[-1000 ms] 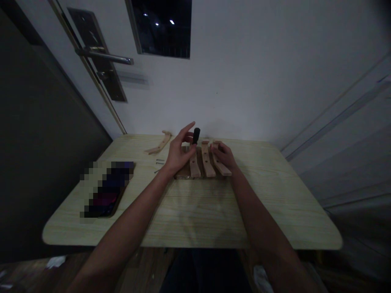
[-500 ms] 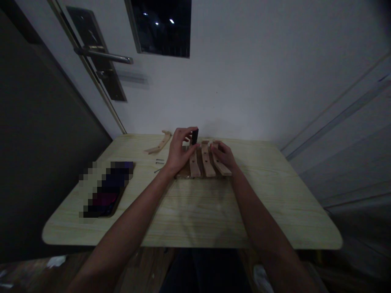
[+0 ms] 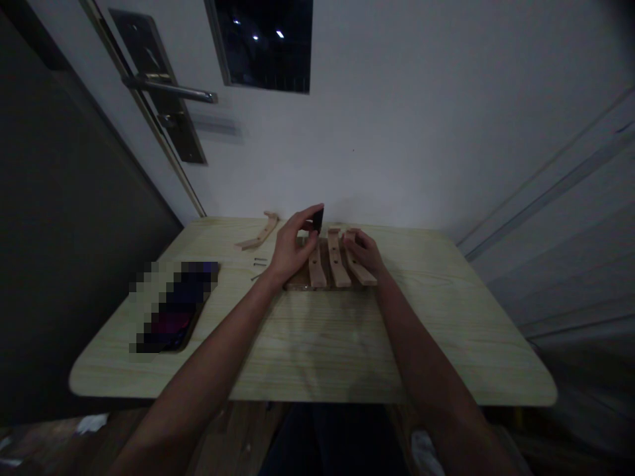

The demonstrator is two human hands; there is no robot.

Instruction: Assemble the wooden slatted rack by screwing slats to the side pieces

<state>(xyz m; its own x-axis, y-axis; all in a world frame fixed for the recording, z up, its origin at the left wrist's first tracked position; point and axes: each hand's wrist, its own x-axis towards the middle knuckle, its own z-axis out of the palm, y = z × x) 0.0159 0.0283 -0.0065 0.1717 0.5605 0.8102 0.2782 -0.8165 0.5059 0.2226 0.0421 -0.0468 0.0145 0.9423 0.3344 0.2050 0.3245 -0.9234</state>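
A dark brown board (image 3: 300, 281) lies on the table with three pale, bent wooden hooks across it: a left hook (image 3: 317, 271), a middle hook (image 3: 338, 264) and a right hook (image 3: 361, 270). Dark holes show in their faces. My left hand (image 3: 292, 246) grips a short black block-like tool (image 3: 318, 219), upright over the far end of the left hook; its lower tip is hidden by my thumb. My right hand (image 3: 364, 248) is closed round the far part of the right hook, its fingers partly hidden behind the wood.
Another wooden hook (image 3: 260, 235) lies at the back left of the table (image 3: 446, 330). Several screws (image 3: 260, 264) are left of the board. A phone (image 3: 198, 291), partly pixelated, lies further left. Behind the table stands a white door with a lever handle (image 3: 183, 92).
The black tool and my left fingertips have shifted slightly right and up, and the tool leans a little more. My right hand stays at the right hook.
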